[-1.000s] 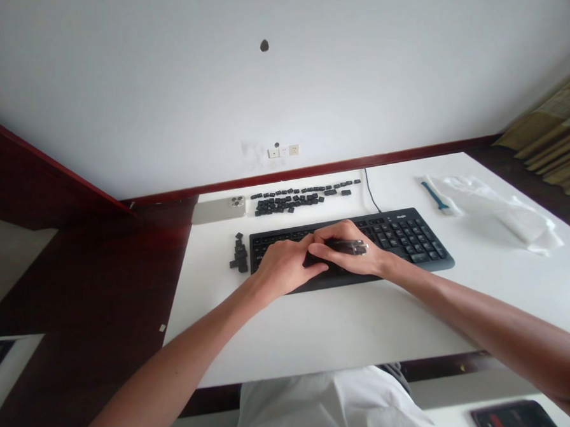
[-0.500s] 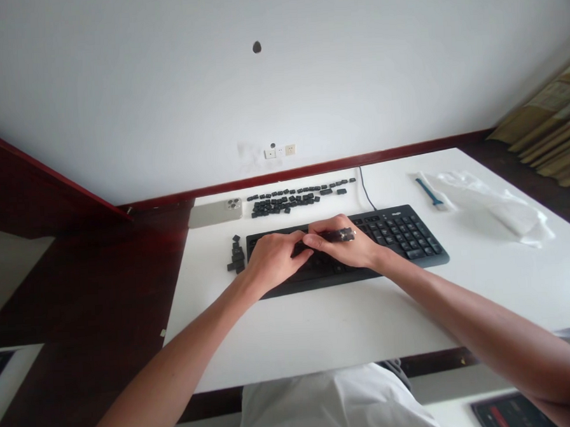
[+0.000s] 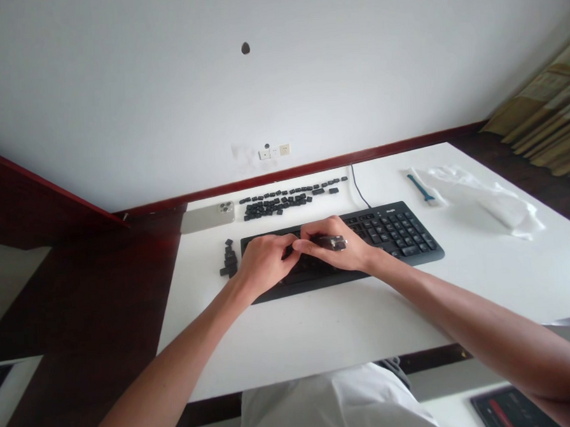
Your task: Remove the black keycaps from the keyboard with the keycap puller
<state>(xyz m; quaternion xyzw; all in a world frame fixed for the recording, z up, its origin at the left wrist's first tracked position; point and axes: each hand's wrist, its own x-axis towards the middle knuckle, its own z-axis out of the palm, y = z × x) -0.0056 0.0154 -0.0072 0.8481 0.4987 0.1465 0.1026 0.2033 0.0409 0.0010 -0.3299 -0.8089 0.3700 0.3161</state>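
A black keyboard lies on the white table, its middle and left part largely covered by my hands. My right hand is closed round a dark pen-like tool with a shiny end, which points to the right; its other end is hidden by my fingers. My left hand rests over the keyboard's left part, fingers bent and pinched together, its fingertips meeting those of the right hand. What the left fingers hold, if anything, is hidden. Loose black keycaps lie in rows behind the keyboard, and a smaller group of keycaps sits at its left.
A phone lies at the table's back left. On the right are a blue brush and a crumpled white plastic bag. A cable runs from the keyboard toward the wall. The white table's front edge is close to my body.
The shiny end of the pen-like tool has tipped slightly lower in my right hand. Both hands stay together over the keyboard. The whole view has shifted a little.
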